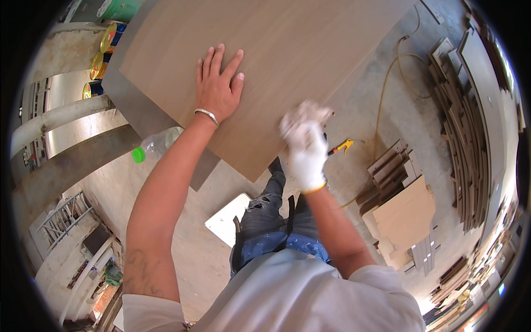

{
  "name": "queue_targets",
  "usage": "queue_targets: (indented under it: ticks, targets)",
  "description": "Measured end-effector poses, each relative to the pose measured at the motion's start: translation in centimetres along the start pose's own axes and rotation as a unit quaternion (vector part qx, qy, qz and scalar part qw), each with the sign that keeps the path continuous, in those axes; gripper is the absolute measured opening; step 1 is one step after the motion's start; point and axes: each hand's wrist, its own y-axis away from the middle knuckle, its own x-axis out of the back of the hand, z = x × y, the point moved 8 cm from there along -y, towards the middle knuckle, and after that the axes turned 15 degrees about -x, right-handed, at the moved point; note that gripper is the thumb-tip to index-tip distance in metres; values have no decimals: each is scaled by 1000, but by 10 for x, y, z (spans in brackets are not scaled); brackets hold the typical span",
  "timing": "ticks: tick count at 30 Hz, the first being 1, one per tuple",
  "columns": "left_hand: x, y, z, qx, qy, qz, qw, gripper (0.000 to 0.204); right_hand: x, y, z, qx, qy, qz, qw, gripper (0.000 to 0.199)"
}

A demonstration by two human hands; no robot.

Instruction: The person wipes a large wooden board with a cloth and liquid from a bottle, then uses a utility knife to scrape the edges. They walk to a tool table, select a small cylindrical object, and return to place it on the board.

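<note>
A large brown wood-grain panel lies before me, its near corner pointing toward my legs. Flat on its left part rests my left hand, bare, with the fingers spread. My right hand wears a white knit glove and is closed on a pale, crumpled rag at the panel's right edge. Motion smears the rag and the gloved fingers. A darker grey-brown board shows from under the panel's left side. Beside my left forearm lies a clear plastic bottle with a green cap.
A yellow air blow gun is right of my glove, near a yellowish hose on the floor. Stacked brown boards line the right. A smaller stack and a tan sheet sit nearer. Several cans stand far left.
</note>
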Motion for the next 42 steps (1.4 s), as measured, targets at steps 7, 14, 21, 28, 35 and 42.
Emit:
queue_targets:
  ticks: [7, 14, 21, 28, 35, 42]
  targets:
    - [-3, -4, 3, -5, -12, -12, 1000, 50, -23, 64, 32, -40, 99, 22, 994, 35]
    - [0, -1, 3, -11, -14, 4, 1000, 48, 27, -62, -17, -15, -12, 92, 996, 7]
    - [-2, -1, 2, -8, -16, 6, 1000, 48, -28, 64, 22, -43, 196, -12, 980, 33]
    - [0, -2, 3, -8, -20, 5, 1000, 48, 13, -15, -9, -7, 80, 135, 988, 12]
    - [-1, -2, 1, -8, -18, 12, 1000, 47, -34, 79, 44, -64, 51, 1, 997, 19]
    - [-4, 0, 0, -4, -34, 11, 999, 48, -10, 32, 1, -51, 66, 70, 994, 15]
